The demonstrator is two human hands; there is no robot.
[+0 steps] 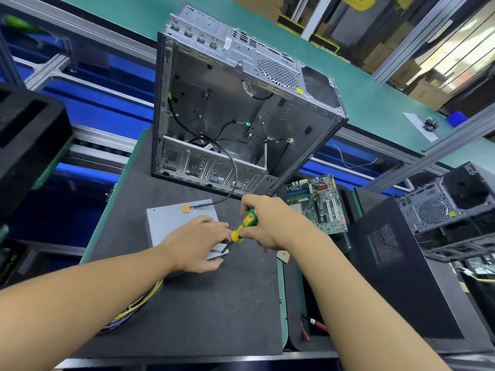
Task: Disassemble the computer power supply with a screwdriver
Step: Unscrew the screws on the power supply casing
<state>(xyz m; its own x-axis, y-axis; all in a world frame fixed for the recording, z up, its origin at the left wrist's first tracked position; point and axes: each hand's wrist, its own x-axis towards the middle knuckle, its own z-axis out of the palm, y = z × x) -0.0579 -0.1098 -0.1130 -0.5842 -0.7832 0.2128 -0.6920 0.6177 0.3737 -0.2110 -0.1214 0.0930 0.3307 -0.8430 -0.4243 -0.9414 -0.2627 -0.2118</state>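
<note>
Power supply [171, 226]: grey metal box, lying flat on the dark worktop [203, 317], just in front of the case and left of centre. Left hand [197, 245]: laid on the box's near right corner, fingers straight and pressed together across the top, thumb lying along the near side by the vent. Right hand [263, 223]: fingers curled round the handle of the screwdriver [245, 223], gripping it. Screwdriver: green and yellow handle, tilted, dark shaft pointing down and left, tip at the box's near right corner just beside the left fingertips; whether it sits in a screw cannot be told. Wire bundle [134, 309]: yellow, purple and black leads, running from the box's near side towards the viewer, partly hidden under the left forearm. Case [241, 108]: open metal computer chassis, standing behind the box, interior facing the camera, mostly bare with a few loose wires inside. Cable [233, 172]: black, curving out of the case and down to an orange connector [185, 208] that rests on the box's far edge. Motherboard [317, 204]: green, lying right of the case, beyond the right hand. Cutters [308, 330]: red-handled, lying to the right of the mat, beside the right forearm. Second case [442, 207]: at far right, behind a black perforated panel [396, 263].
</note>
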